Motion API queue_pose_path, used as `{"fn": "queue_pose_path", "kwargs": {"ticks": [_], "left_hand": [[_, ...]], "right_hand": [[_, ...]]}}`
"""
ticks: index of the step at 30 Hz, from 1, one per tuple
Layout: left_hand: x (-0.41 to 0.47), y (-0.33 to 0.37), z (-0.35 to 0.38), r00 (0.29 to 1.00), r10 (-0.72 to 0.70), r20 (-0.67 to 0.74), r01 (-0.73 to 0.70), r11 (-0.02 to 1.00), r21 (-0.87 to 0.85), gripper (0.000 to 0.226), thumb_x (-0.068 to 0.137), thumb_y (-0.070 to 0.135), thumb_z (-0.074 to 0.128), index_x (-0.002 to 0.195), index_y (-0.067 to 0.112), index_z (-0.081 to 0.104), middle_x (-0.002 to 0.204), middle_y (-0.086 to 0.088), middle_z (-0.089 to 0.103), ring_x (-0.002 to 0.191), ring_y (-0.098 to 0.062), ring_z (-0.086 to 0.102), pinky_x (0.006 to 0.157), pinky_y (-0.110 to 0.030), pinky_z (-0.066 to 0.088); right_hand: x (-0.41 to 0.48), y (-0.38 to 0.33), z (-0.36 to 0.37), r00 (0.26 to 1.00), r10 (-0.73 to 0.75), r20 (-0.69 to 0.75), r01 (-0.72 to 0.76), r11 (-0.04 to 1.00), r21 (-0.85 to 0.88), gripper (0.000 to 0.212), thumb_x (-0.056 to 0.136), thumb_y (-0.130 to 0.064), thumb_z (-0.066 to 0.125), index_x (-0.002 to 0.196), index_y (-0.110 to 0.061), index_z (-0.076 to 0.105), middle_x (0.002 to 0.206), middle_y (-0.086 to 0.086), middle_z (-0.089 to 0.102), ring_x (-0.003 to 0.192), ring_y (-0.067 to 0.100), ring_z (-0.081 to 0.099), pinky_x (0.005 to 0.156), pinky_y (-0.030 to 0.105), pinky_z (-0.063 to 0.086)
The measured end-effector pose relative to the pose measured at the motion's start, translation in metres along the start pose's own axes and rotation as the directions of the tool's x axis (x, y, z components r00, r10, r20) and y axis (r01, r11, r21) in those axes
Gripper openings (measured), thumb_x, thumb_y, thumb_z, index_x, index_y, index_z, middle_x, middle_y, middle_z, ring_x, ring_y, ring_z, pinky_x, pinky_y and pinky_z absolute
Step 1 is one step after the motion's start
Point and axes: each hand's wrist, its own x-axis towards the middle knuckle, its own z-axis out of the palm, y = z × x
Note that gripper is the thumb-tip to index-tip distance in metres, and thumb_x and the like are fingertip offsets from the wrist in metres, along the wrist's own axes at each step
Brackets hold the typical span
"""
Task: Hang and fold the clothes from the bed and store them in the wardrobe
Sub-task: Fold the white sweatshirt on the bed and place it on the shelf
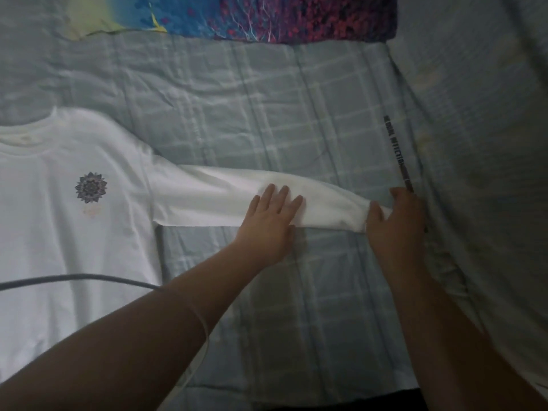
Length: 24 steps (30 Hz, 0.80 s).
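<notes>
Blue checked sheets cover the bed [296, 114], and a white long-sleeved shirt [59, 232] lies flat on it, front side up, with a small flower print [90, 187] on the chest. Its sleeve [213, 200] sticks straight out to the side. The left hand [272, 223] lies on the middle of the sleeve, its fingers [284, 197] straight and spread, pressing the cloth down and holding nothing. Just past those fingertips, the right hand [396, 223] is at the cuff end. Its thumb [374, 213] sits on top of the sleeve and its other fingers curl around the end, so it looks like it has a grip on the cuff. I think the step is smoothing the sleeve before folding it across the shirt. To do it well, the flat hand should pin the sleeve while the right hand pulls gently so the wrinkles go away. Then the cuff can be lifted and brought over toward the flower, with the edges lined up. A dark strap with letters [397, 155] lies just beyond the right fingers, so take care not to grab it too. A grey cord [74, 277] crosses the shirt near the left arm, a colourful blanket [296, 16] lies far past both hands, and a big grey cloth [474, 114] hangs to the right.
</notes>
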Motion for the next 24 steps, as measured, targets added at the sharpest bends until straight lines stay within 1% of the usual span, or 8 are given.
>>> {"fn": "queue_pose_path", "kwargs": {"ticks": [2,4,7,10,13,18,22,24], "left_hand": [[0.005,0.005,-0.004,0.999,0.008,-0.041,-0.009,1.000,-0.026,0.053,0.097,0.031,0.044,0.149,0.025,0.039,0.162,-0.010,0.025,0.149,-0.034,0.016,0.118,-0.046,0.024],[0.011,0.010,-0.014,0.975,0.054,-0.215,-0.080,0.990,-0.117,0.039,0.090,0.017,0.054,0.128,0.018,0.063,0.142,-0.012,0.053,0.133,-0.036,0.042,0.105,-0.047,0.040],[0.036,0.010,-0.032,0.937,0.087,-0.339,-0.146,0.978,-0.150,0.037,0.083,0.004,0.059,0.117,0.013,0.070,0.120,-0.011,0.064,0.112,-0.036,0.054,0.096,-0.044,0.045],[0.071,0.007,-0.051,0.988,0.079,-0.133,-0.092,0.991,-0.094,0.038,0.095,0.019,0.057,0.132,0.019,0.061,0.131,-0.009,0.059,0.118,-0.034,0.053,0.105,-0.040,0.037],[0.092,0.009,-0.059,0.994,0.076,0.084,-0.067,0.993,-0.100,0.038,0.097,0.033,0.058,0.133,0.022,0.059,0.130,-0.010,0.056,0.119,-0.033,0.054,0.105,-0.039,0.039],[0.104,0.018,-0.085,0.964,0.051,0.261,-0.063,0.997,0.039,0.035,0.093,0.042,0.060,0.122,0.023,0.063,0.125,-0.009,0.060,0.113,-0.031,0.055,0.089,-0.031,0.042],[0.103,0.015,-0.112,0.862,-0.057,0.503,0.259,0.904,-0.341,0.010,0.090,0.033,0.067,0.096,0.026,0.063,0.116,-0.001,0.060,0.098,-0.021,0.058,0.073,-0.034,0.056],[0.103,0.017,-0.119,0.902,-0.052,0.428,0.256,0.863,-0.435,0.004,0.092,0.029,0.066,0.091,0.025,0.064,0.109,-0.001,0.062,0.096,-0.023,0.061,0.072,-0.034,0.056]], "right_hand": [[-0.005,0.005,-0.002,0.989,0.146,-0.021,-0.144,0.985,0.097,0.039,0.086,-0.014,0.064,0.120,0.005,0.056,0.116,0.027,0.059,0.110,0.038,0.056,0.095,0.040,0.042],[-0.009,0.007,-0.002,0.961,0.272,0.043,-0.275,0.949,0.155,0.033,0.088,-0.016,0.064,0.114,0.004,0.058,0.110,0.025,0.062,0.102,0.035,0.060,0.085,0.034,0.043],[-0.009,0.005,0.002,0.936,0.336,0.101,-0.349,0.921,0.175,0.039,0.089,-0.020,0.066,0.120,0.001,0.057,0.115,0.020,0.063,0.105,0.031,0.061,0.085,0.030,0.045],[-0.002,0.006,0.005,0.926,0.340,0.163,-0.359,0.928,0.102,0.043,0.087,-0.019,0.069,0.121,0.004,0.056,0.120,0.022,0.061,0.109,0.033,0.060,0.092,0.039,0.049],[0.002,0.010,0.002,0.938,0.266,0.221,-0.277,0.961,0.020,0.031,0.086,-0.017,0.068,0.105,0.008,0.065,0.106,0.025,0.067,0.098,0.033,0.064,0.084,0.039,0.050],[-0.004,0.009,-0.016,0.991,0.114,0.069,-0.128,0.953,0.276,0.014,0.088,-0.012,0.062,0.090,-0.015,0.048,0.081,-0.002,0.054,0.076,0.009,0.045,0.064,0.022,0.031],[-0.010,0.011,-0.025,0.991,0.124,-0.056,-0.084,0.878,0.471,0.019,0.089,-0.005,0.057,0.095,-0.020,0.046,0.082,-0.019,0.050,0.068,0.001,0.045,0.063,0.012,0.034],[-0.011,0.012,-0.026,0.986,0.148,-0.071,-0.087,0.841,0.534,0.020,0.091,-0.005,0.056,0.101,-0.021,0.048,0.087,-0.023,0.051,0.076,-0.009,0.051,0.069,0.006,0.037]]}}
